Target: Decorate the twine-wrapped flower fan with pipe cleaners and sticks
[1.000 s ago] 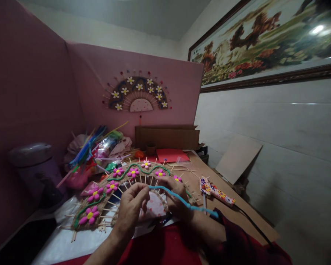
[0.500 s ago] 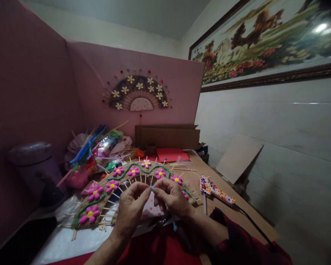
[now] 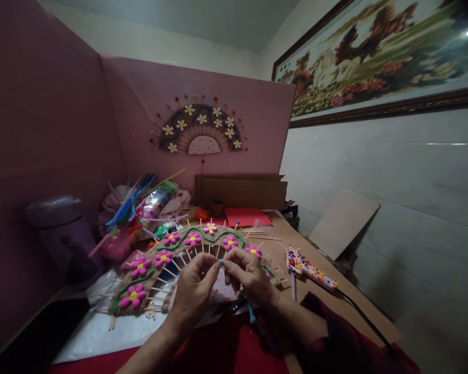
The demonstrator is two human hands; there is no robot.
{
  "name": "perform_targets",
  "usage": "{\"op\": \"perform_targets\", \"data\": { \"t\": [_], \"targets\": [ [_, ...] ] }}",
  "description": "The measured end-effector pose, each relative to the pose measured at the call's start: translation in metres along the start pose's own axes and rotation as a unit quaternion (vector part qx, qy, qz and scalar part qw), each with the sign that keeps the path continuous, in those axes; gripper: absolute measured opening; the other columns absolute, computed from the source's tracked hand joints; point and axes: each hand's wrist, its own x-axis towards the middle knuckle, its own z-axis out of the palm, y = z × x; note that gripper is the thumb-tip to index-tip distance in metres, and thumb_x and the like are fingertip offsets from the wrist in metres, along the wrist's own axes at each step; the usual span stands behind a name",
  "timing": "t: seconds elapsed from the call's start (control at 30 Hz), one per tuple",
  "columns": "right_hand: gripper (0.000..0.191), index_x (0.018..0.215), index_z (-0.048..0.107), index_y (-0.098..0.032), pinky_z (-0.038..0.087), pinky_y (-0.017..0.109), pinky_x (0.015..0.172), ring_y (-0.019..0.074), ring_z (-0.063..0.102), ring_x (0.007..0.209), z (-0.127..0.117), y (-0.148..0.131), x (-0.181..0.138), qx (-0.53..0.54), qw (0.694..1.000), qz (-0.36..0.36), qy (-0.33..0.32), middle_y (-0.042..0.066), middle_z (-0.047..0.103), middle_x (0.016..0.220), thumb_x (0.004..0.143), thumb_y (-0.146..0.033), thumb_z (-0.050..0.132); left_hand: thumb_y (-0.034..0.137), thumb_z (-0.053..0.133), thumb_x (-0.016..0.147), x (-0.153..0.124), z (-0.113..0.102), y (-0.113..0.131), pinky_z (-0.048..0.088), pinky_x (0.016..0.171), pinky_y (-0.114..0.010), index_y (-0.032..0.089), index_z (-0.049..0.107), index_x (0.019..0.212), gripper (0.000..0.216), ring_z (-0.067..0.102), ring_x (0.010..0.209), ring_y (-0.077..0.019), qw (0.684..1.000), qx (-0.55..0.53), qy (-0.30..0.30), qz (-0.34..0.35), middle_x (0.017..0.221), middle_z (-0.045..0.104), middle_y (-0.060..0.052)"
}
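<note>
My left hand [image 3: 193, 291] and my right hand [image 3: 249, 278] meet over a woven fan-shaped craft [image 3: 187, 254] with pink flowers and a green wavy line. Both pinch the tip of a blue pipe cleaner [image 3: 220, 262] between thumb and fingers. The rest of the pipe cleaner runs down under my right hand, and its lower end [image 3: 251, 314] shows near my wrist. The fan lies on white paper [image 3: 97, 330].
A flower-patterned glue gun [image 3: 310, 270] with a black cord lies to the right on brown cardboard [image 3: 335, 306]. A heap of coloured pipe cleaners and bags [image 3: 140, 208] sits at back left, beside a purple container [image 3: 56, 228]. A finished fan [image 3: 200, 130] hangs on the pink board.
The blue pipe cleaner, first stretched out to the right, has been drawn in; my right hand moved up to pinch its tip beside my left hand. The view shifted slightly.
</note>
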Motion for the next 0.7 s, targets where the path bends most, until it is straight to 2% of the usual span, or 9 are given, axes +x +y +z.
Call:
{"op": "perform_targets", "data": {
  "t": [0.27, 0.5, 0.7],
  "targets": [
    [0.027, 0.075, 0.052, -0.015, 0.033, 0.016, 0.036, 0.0046, 0.042, 0.037, -0.0019, 0.0000, 0.0003, 0.009, 1.000, -0.005, 0.002, -0.004, 0.053, 0.052, 0.080, -0.040, 0.057, 0.035, 0.056, 0.078, 0.0007, -0.0025, -0.0034, 0.031, 0.042, -0.019, 0.016, 0.058, 0.076, 0.019, 0.040, 0.043, -0.0063, 0.999, 0.020, -0.039, 0.017, 0.061, 0.054, 0.001],
    [0.025, 0.073, 0.052, -0.016, 0.033, 0.016, 0.036, 0.0046, 0.043, 0.037, -0.0022, -0.0007, -0.0007, 0.003, 1.000, -0.004, 0.001, -0.005, 0.053, 0.052, 0.080, -0.039, 0.058, 0.038, 0.054, 0.080, 0.0008, -0.0023, -0.0053, 0.031, 0.041, -0.018, 0.017, 0.055, 0.075, 0.022, 0.037, 0.041, -0.0052, 0.998, 0.039, -0.045, 0.015, 0.058, 0.050, 0.004],
    [0.026, 0.074, 0.052, -0.016, 0.033, 0.016, 0.037, 0.0047, 0.043, 0.038, -0.0016, 0.0007, -0.0012, -0.016, 1.000, -0.011, -0.002, -0.005, 0.052, 0.052, 0.081, -0.040, 0.056, 0.039, 0.058, 0.076, 0.0024, -0.0031, -0.0074, 0.029, 0.037, -0.017, 0.016, 0.054, 0.072, 0.024, 0.037, 0.038, -0.0047, 0.999, -0.003, -0.046, -0.018, 0.054, 0.049, 0.005]
  ]
}}
